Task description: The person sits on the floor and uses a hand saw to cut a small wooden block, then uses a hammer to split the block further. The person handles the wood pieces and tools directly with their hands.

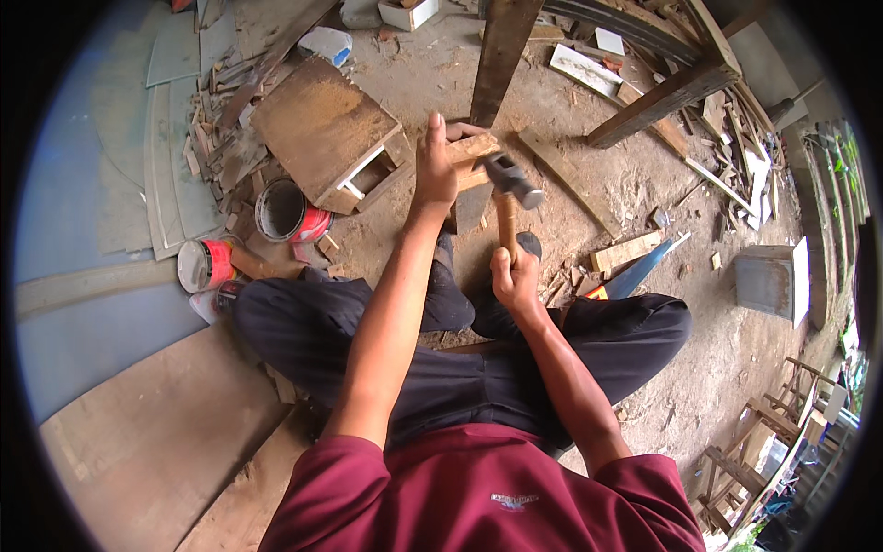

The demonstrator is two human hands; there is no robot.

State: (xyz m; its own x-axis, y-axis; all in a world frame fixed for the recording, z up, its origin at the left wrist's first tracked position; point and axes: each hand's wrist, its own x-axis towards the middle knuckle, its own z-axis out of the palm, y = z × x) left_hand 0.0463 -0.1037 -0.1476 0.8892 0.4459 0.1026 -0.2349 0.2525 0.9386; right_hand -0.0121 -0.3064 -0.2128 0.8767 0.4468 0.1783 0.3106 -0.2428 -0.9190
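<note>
My right hand [516,278] is wrapped round the wooden handle of a claw hammer [507,221]. The dark metal head is raised beside a short piece of wood [473,147]. Against that wood's left end, my left hand [436,173] grips with its thumb pointing up; some of its fingers are hidden behind the wood. Below the piece stands a wooden block [470,210], between my feet. I cannot tell whether the hammer head touches the wood.
A small wooden cabinet [322,129] lies at the left, near two red paint cans [292,212]. A handsaw [635,271] rests by my right knee. A wooden frame [662,106] stands at the far right among scraps. A grey box [768,283] is farther right.
</note>
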